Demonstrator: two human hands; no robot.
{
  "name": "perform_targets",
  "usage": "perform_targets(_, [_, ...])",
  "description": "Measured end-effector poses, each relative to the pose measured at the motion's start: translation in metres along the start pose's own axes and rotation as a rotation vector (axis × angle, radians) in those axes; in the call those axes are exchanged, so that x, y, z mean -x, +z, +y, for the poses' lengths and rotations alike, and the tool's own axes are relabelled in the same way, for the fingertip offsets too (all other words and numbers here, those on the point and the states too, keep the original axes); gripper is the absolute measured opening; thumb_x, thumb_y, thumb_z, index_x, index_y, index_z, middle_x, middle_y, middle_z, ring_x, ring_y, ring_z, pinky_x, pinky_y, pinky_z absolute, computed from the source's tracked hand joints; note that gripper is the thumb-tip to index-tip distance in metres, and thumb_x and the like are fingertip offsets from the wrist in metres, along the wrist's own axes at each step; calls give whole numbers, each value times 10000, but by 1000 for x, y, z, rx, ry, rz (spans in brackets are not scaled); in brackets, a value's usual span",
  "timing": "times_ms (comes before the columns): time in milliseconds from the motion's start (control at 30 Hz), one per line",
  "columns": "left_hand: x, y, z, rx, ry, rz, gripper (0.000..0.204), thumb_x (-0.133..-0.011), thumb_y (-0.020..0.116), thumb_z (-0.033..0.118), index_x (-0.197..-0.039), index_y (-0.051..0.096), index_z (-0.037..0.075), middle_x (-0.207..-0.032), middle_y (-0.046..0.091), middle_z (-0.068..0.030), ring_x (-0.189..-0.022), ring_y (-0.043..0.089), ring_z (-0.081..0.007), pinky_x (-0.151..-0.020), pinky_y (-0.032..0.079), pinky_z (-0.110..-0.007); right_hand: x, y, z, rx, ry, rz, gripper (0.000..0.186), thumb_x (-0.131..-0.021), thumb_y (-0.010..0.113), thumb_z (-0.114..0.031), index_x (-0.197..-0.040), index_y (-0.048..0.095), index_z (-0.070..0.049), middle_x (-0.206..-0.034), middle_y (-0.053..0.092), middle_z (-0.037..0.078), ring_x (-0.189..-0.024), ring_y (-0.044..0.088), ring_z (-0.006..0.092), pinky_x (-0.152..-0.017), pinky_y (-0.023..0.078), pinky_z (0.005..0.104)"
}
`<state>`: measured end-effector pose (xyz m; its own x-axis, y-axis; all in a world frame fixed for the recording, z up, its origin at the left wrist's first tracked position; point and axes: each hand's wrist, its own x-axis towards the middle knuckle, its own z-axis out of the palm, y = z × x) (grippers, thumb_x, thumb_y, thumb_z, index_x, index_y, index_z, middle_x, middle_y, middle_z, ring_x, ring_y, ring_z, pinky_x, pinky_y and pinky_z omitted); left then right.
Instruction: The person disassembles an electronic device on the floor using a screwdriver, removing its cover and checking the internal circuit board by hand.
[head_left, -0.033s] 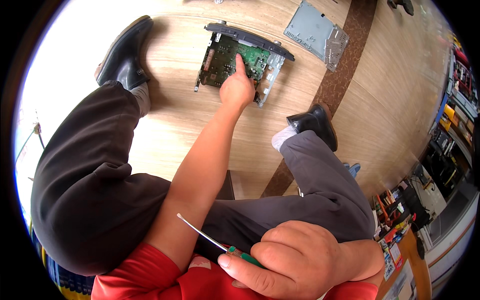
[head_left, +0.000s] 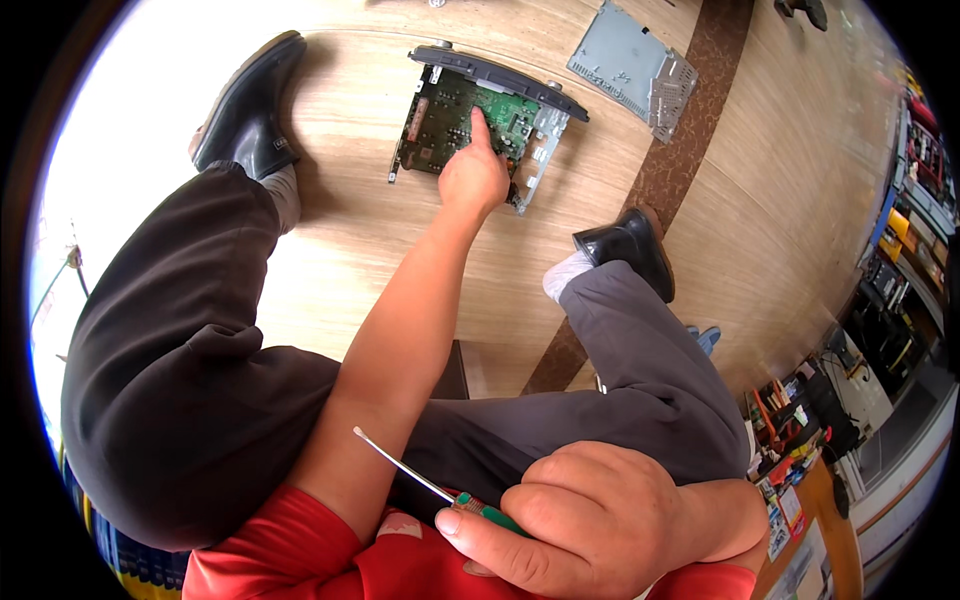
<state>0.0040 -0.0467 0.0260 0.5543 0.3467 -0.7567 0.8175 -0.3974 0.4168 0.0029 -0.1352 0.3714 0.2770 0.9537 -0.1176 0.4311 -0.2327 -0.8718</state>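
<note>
On the floor ahead lies an opened car stereo (head_left: pixel 500 75), its black front panel with knobs facing away from me. Its green circuit board (head_left: pixel 450 105) is exposed, with a metal side bracket at the right. The stretched index finger of my left hand (head_left: pixel 475 180) points onto the board and appears to touch it; the other fingers are curled and partly hidden. Close to my body, my right hand (head_left: pixel 590 510) is wrapped round a screwdriver (head_left: pixel 485 508) with a green handle. Its thin shaft points up and left, over my left forearm.
A grey metal cover plate (head_left: pixel 620 60) with a perforated flap lies right of the stereo. My black boots (head_left: pixel 245 110) stand on either side. A dark brown strip (head_left: pixel 690 150) crosses the floor. Shelves (head_left: pixel 905 240) and a cluttered wooden table (head_left: pixel 835 520) line the right.
</note>
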Motion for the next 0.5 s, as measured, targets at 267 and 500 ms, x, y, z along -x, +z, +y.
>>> perform_targets(267, [-1,0,2,-38,-11,-37,908,-988,613,318,-1670,47,120,-1144,736,-225,-1056,716,-373,-913,562,-482,14,15,10,104,-142,132,350,-944,696,-184,-1273,653,-73,-791,519,35,-663,537,199,-550,463,300])
perform_targets(500, [-1,3,1,-8,-25,-4,939,-988,613,317,-1657,4,67,-1155,728,-237,-1070,710,-385,-927,556,-484,2,0,0,-15,9,11,414,-789,752,-125,-1200,752,-77,-752,521,24,-604,553,170,-502,488,279])
